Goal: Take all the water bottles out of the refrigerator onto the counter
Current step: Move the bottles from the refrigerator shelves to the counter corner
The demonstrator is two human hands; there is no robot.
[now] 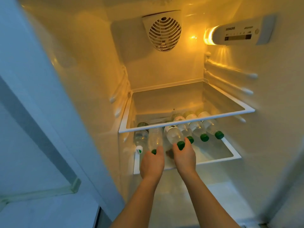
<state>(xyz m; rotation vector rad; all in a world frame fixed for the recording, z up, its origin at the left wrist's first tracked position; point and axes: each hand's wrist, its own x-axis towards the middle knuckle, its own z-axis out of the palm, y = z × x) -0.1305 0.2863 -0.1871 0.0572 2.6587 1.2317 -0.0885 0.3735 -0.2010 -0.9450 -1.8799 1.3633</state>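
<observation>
So the water bottles [174, 134] are all lying on their sides on the lower shelf [218, 157] of the fridge, caps pointing out, tucked under the glass shelf above [185, 123]; six by my count, none out yet. Left hand [152, 162] is curled onto the cap end of the second bottle from the left [154, 139]; right hand [185, 156] is closed around the neck of the middle one [172, 134], green cap [181, 145] poking out between thumb and fingers. They look full, so reckon some heft; thin clear plastic that'll dent if squeezed, probably cold and a bit slick; I'd drag by the neck, then grab the body once it's clear of the shelf.
</observation>
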